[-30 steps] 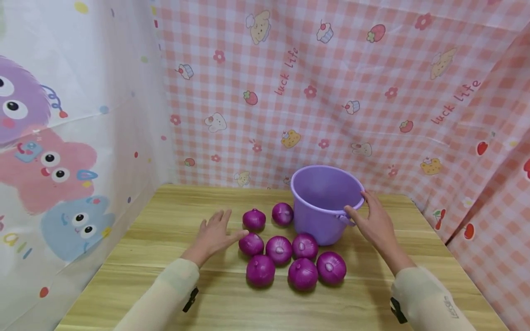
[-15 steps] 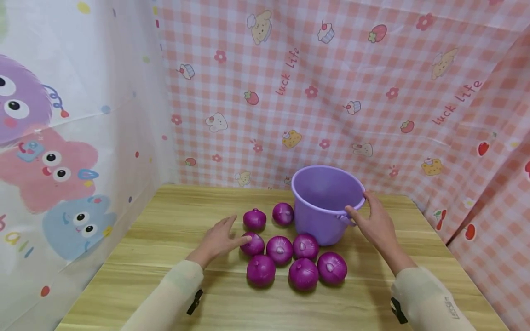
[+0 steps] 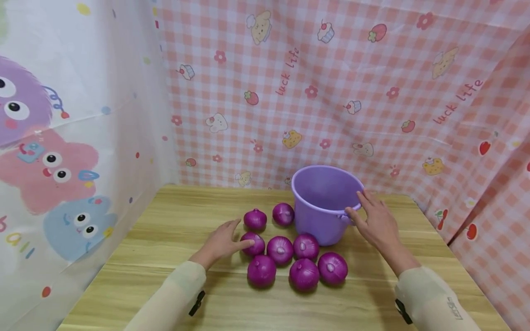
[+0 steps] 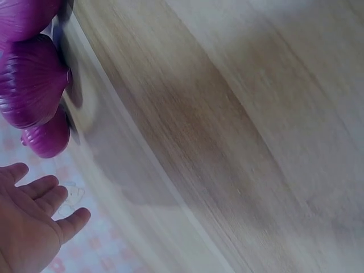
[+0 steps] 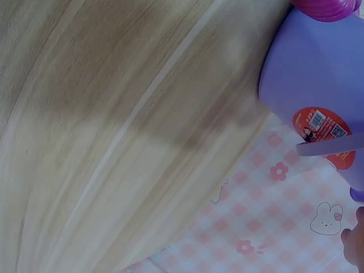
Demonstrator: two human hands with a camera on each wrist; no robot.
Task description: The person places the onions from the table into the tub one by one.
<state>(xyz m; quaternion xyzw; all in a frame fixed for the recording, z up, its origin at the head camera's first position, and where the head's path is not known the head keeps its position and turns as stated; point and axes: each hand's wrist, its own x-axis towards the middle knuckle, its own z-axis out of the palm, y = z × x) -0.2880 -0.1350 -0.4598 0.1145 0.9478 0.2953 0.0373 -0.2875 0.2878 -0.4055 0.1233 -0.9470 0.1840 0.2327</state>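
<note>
My left hand (image 3: 221, 242) reaches in from the left with relaxed fingers, its thumb over the edge of a red onion (image 3: 256, 249); whether it touches is unclear. In the left wrist view the hand (image 4: 28, 227) has spread fingers, apart from the red onions (image 4: 28, 79). My right hand (image 3: 378, 225) is at the right side of a purple bucket (image 3: 316, 223), with thumb and fingertips at the rim by the handle joint, fingers fairly straight. Fingertips (image 5: 354, 244) show at the edge of the right wrist view, below the bucket (image 5: 318, 62).
Several more red onions lie grouped left of and in front of the bucket, such as one at the front (image 3: 262, 271) and one at the right (image 3: 332, 268). The wooden table (image 3: 165, 230) ends at a checked cloth (image 3: 232, 101) behind. A cartoon-print curtain (image 3: 124, 138) hangs at the left.
My left hand has moved right and slightly nearer, its thumb now over the onion. The fingers of my right hand have loosened and shifted outward at the rim. Bucket and onions have stayed put.
</note>
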